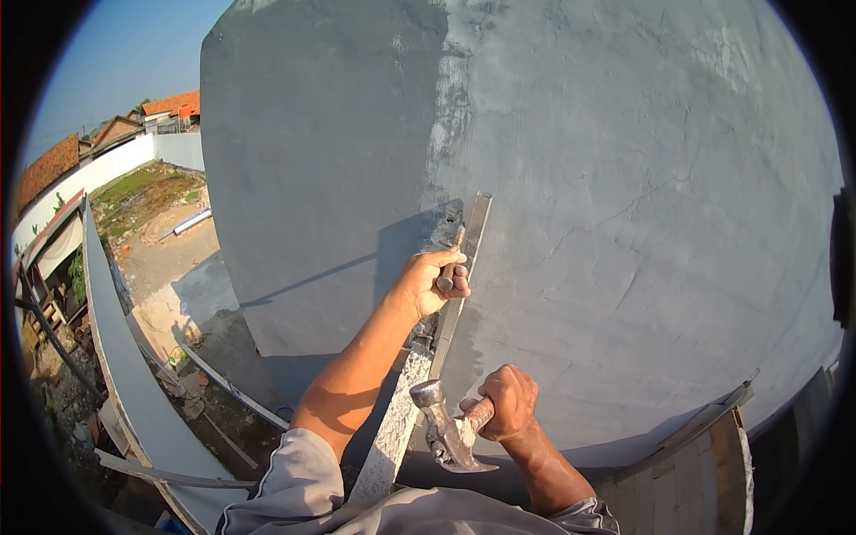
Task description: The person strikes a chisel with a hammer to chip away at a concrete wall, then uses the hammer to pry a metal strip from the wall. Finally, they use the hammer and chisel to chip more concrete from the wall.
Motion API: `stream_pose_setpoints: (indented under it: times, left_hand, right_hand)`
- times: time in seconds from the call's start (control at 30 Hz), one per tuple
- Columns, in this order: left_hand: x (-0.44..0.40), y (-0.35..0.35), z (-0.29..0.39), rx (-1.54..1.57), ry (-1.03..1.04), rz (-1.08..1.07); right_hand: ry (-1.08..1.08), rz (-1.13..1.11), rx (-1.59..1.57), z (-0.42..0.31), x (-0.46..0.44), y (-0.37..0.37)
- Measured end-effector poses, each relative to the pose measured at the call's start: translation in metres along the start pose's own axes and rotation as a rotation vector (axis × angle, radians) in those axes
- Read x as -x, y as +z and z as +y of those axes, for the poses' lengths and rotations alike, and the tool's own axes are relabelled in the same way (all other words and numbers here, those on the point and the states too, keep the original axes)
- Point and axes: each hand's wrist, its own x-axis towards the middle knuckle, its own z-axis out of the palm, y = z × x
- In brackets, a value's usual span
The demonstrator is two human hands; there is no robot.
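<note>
My left hand [421, 282] is closed around a chisel [447, 280], its round struck end towards me and its tip pointing up at a chipped hole [453, 214] in the grey wall [606, 160]. Whether the tip touches the wall I cannot tell. Just beside these fingers, a long metal bar [480, 223] runs up along the wall. Lower and to the right, my right hand [512, 401] grips the handle of a claw hammer [439, 424], whose head is crusted with mortar. The hammer is apart from the chisel.
A rough, mortar-spattered beam [389, 437] rises from below me towards the wall. Wooden boards [678, 477] stand at the lower right. At left, a long grey ledge [134, 348] curves above a yard with rubble [192, 308] and a white boundary wall [116, 165].
</note>
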Motion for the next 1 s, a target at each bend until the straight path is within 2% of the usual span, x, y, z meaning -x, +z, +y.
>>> stream_pose_setpoints:
  times: [0.07,0.1,0.2,0.27,0.33,0.47,0.57,0.67,0.7,0.73,0.8,0.87,0.9,0.93,1.0]
  left_hand:
    - [0.003,0.0,0.0,-0.042,0.0,0.038]
    - [0.003,0.0,0.002,-0.08,0.008,0.067]
    - [0.01,-0.022,0.0,-0.069,-0.026,0.097]
    - [0.023,-0.044,-0.014,-0.133,-0.02,0.113]
    - [0.03,-0.057,-0.032,-0.112,-0.122,0.261]
    - [0.055,-0.089,-0.077,-0.187,-0.109,0.478]
    - [0.096,-0.125,-0.105,-0.329,-0.05,0.363]
    - [0.136,-0.138,-0.124,-0.459,-0.089,0.404]
    - [0.151,-0.141,-0.13,-0.501,-0.11,0.437]
    - [0.163,-0.153,-0.142,-0.486,-0.087,0.377]
    - [0.184,-0.163,-0.159,-0.686,-0.086,0.399]
    - [0.198,-0.184,-0.185,-1.095,-0.054,0.511]
    - [0.205,-0.201,-0.203,-1.377,0.135,0.52]
    - [0.214,-0.194,-0.204,-1.299,0.004,0.606]
    - [0.227,-0.218,-0.234,-1.369,0.109,0.687]
  right_hand:
    - [0.132,-0.093,0.078,0.022,0.011,0.017]
    - [0.588,-0.322,0.113,0.016,0.008,0.022]
    - [0.764,-0.399,-0.027,0.016,0.024,0.028]
    - [0.651,-0.274,-0.098,0.017,0.047,0.032]
    - [0.562,-0.162,-0.125,0.019,0.052,0.032]
    - [0.878,-0.15,-0.324,0.017,0.033,0.024]
    - [0.934,-0.168,-0.384,0.038,0.041,0.036]
    - [0.69,0.058,-0.328,0.046,0.011,0.055]
    - [0.683,0.029,-0.244,0.058,0.001,0.064]
    - [0.674,0.0,-0.161,0.071,-0.009,0.074]
    - [0.747,-0.072,-0.148,0.092,-0.04,0.085]
    - [0.742,-0.074,-0.112,0.109,-0.06,0.099]
    - [0.733,-0.07,-0.094,0.116,-0.067,0.106]
    - [0.701,-0.045,-0.047,0.122,-0.071,0.114]
    - [0.644,-0.007,0.045,0.133,-0.07,0.129]
